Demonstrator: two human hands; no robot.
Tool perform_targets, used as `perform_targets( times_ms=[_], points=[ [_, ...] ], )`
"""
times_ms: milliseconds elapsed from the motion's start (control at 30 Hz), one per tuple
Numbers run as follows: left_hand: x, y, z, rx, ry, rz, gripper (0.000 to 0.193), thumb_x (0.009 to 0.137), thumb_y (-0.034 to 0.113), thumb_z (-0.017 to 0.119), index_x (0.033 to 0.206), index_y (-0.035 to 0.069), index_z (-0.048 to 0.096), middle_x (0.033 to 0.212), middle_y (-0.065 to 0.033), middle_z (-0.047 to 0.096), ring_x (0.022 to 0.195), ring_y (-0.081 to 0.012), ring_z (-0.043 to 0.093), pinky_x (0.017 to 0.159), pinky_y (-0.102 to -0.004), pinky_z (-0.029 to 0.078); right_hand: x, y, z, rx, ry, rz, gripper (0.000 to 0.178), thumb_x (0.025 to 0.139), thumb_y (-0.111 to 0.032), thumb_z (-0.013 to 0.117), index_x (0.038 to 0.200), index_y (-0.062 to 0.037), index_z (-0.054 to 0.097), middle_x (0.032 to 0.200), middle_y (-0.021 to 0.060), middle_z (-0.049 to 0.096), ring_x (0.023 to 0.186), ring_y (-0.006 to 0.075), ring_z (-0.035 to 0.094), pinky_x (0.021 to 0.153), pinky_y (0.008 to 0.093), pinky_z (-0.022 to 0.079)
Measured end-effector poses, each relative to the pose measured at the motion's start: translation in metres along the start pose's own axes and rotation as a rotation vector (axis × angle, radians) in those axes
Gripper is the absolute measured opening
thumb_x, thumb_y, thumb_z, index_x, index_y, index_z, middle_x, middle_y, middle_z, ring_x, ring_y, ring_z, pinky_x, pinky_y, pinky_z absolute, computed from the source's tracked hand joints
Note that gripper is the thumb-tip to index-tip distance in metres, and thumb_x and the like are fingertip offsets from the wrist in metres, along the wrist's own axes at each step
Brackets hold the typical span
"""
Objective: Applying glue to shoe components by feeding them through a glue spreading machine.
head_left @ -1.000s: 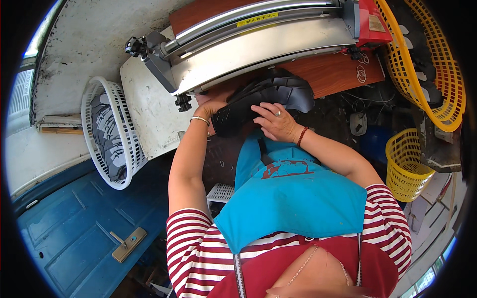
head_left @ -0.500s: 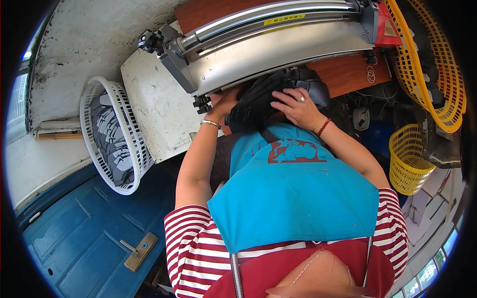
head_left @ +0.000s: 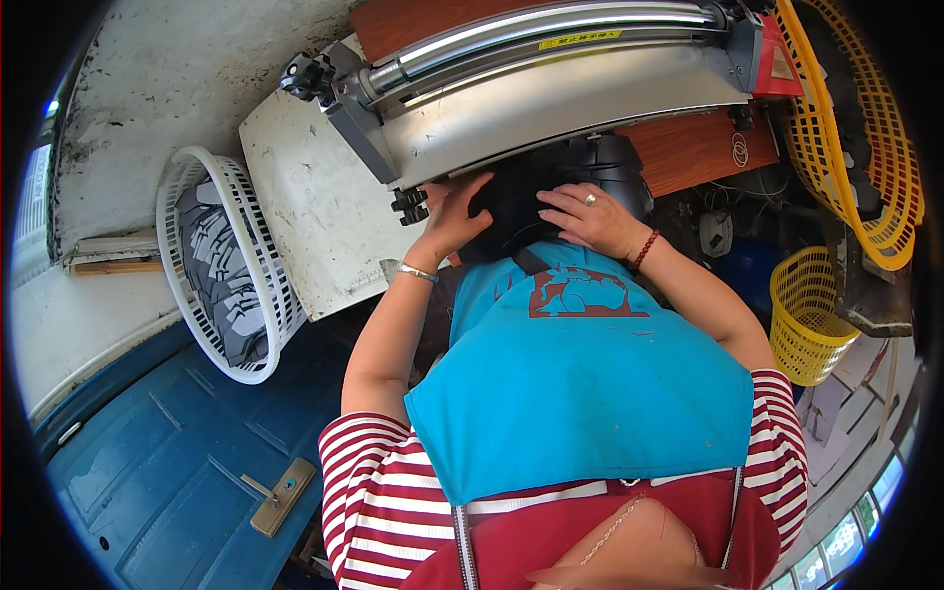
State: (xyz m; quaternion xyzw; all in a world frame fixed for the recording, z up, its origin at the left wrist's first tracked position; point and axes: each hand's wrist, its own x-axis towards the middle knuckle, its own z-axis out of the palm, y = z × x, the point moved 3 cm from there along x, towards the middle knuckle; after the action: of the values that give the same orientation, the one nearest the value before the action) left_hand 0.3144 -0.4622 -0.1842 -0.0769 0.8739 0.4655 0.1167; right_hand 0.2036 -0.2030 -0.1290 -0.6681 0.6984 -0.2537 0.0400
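A dark bundle of black pieces (head_left: 526, 192) lies against my apron, under the front edge of a metal roller machine (head_left: 560, 93). Its kind is hard to make out; the right end (head_left: 618, 162) looks smoother and ridged. My left hand (head_left: 454, 218) is at the bundle's left side, thumb and forefinger spread apart, beside the machine's black knob (head_left: 410, 205). My right hand (head_left: 598, 224), with a ring, lies on top of the bundle with its fingers stretched out. The bundle's underside is hidden.
A white basket (head_left: 278, 295) of grey-black cut pieces stands left of the white tabletop (head_left: 305, 211). At the right are a large yellow basket (head_left: 836, 147) with dark pieces and a smaller yellow basket (head_left: 811, 334). A blue door (head_left: 177, 462) is at lower left.
My left hand has come out from behind the bundle and spread its thumb and forefinger. The raised, fanned black pieces now lie lower and flatter. My right hand stays on them.
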Motion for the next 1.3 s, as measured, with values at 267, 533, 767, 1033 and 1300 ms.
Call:
perform_targets(
  times_ms=[267, 533, 767, 1033, 1300],
  points=[
    [-0.02, -0.001, 0.003, 0.21, 0.233, -0.018, 0.068, 0.086, 0.018, 0.067, 0.151, 0.009, 0.048, 0.143, -0.0225, 0.058, 0.13, -0.0392, 0.057, 0.109, -0.0416, 0.046, -0.018, 0.002, -0.002, -0.02, 0.092, 0.098, 0.025, 0.079, -0.012, 0.078, 0.103, -0.0063, 0.072, 0.117, 0.0063, 0.067, 0.103, 0.0261, 0.063, 0.087, 0.039, 0.054],
    [-0.077, 0.111, -0.049, 0.275, 0.204, -0.196, 0.029, 0.084, 0.014, 0.074, 0.111, 0.005, 0.069, 0.096, -0.0142, 0.075, 0.087, -0.0304, 0.074, 0.078, -0.0384, 0.058, -0.006, -0.018, -0.07, 0.089, 0.428, 0.25, 0.027, 0.073, 0.005, 0.076, 0.097, -0.004, 0.07, 0.1, 0.0092, 0.07, 0.08, 0.0275, 0.069, 0.069, 0.035, 0.056],
    [-0.009, 0.199, -0.115, 0.13, 0.715, 0.568, 0.016, 0.083, 0.01, 0.076, 0.095, 0.004, 0.068, 0.083, -0.0107, 0.07, 0.073, -0.0309, 0.069, 0.065, -0.0356, 0.054, 0.0, -0.019, -0.152, -0.235, 0.497, 0.402, 0.024, 0.074, 0.004, 0.075, 0.095, -0.004, 0.068, 0.094, 0.009, 0.068, 0.08, 0.0275, 0.07, 0.069, 0.0358, 0.056],
    [0.198, 0.164, -0.157, 0.398, 0.078, 0.035, 0.035, 0.088, 0.031, 0.07, 0.114, 0.007, 0.075, 0.113, -0.0226, 0.07, 0.108, -0.0351, 0.067, 0.091, -0.0445, 0.053, 0.059, 0.036, -0.117, -0.437, 0.384, 0.348, 0.023, 0.081, -0.009, 0.076, 0.103, -0.0074, 0.07, 0.102, 0.0059, 0.068, 0.077, 0.027, 0.067, 0.067, 0.0372, 0.054],
    [0.203, 0.189, -0.187, 0.232, 0.406, 0.286, 0.02, 0.078, 0.012, 0.072, 0.083, -0.003, 0.059, 0.073, -0.0169, 0.058, 0.078, -0.0276, 0.063, 0.071, -0.0423, 0.05, 0.005, -0.001, -0.033, -0.134, -0.042, 0.103, 0.054, 0.078, -0.02, 0.081, 0.129, -0.0132, 0.064, 0.128, 0.0077, 0.061, 0.109, 0.0261, 0.06, 0.093, 0.0398, 0.049]
  ],
)
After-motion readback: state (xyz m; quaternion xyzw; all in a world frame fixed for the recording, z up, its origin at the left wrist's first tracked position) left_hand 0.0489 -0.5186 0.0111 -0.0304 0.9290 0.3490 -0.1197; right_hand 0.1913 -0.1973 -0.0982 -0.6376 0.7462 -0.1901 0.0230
